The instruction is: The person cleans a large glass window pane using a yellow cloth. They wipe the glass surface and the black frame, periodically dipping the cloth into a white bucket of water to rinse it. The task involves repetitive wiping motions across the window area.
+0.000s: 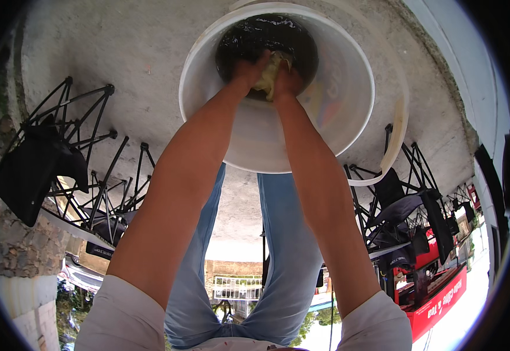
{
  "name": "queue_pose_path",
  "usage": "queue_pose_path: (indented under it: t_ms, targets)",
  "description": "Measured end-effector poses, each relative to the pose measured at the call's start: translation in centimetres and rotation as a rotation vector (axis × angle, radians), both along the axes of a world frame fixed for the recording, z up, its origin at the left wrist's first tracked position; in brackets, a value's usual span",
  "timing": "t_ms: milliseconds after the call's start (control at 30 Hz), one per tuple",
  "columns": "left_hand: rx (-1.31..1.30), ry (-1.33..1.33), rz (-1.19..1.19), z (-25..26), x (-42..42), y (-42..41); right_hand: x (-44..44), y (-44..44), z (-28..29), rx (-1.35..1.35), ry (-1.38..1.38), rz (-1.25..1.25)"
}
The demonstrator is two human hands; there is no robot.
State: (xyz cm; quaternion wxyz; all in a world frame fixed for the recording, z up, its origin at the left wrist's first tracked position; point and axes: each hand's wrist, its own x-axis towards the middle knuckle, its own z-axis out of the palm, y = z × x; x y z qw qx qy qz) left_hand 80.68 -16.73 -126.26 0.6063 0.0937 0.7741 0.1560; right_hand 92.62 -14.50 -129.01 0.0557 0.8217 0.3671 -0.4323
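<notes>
Both arms reach down into a large white plastic bucket (246,140) that stands on the ground before me. Dark water (266,35) covers its bottom. A wet, pale yellow cloth (272,72) is bunched between my hands at the water. My left hand (248,72) grips it from the left, its fingers partly in shadow. On the cloth's other side, my right hand (289,81) has hold of it too. The lower parts of both hands are hard to make out against the dark water.
A pale, round plastic rim (397,131) lies around the bucket's right side on the concrete ground (119,39). Black folding chairs (40,162) stand at left, with more folding chairs (395,206) at right. Farther off is a red stall counter (439,302) bearing writing.
</notes>
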Motion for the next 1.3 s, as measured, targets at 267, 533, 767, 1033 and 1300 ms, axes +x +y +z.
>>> queue_pose_path:
  t_ms: [267, 533, 767, 1033, 1300]
  targets:
    - [0.106, 0.120, -0.387, -2.7, 1.5, -1.8, 1.4, -2.8, -3.1, -0.080, 0.390, -0.430]
    - [-0.294, 0.152, -0.143, -4.0, -0.3, -1.3, -1.8, -0.8, -1.1, -0.028, 0.287, -0.151]
    - [-0.247, 0.295, 0.015, -0.2, 0.4, -0.1, -0.2, 0.2, -0.5, -0.152, 0.018, -0.090]
    - [-0.064, 0.203, -0.052, 2.2, 0.5, -0.4, -0.4, -0.6, 6.5, 0.236, 0.238, 0.232]
    - [0.014, -0.069, 0.358, 9.2, -0.9, 0.6, -0.6, 0.9, 12.4, -0.072, 0.768, -0.224]
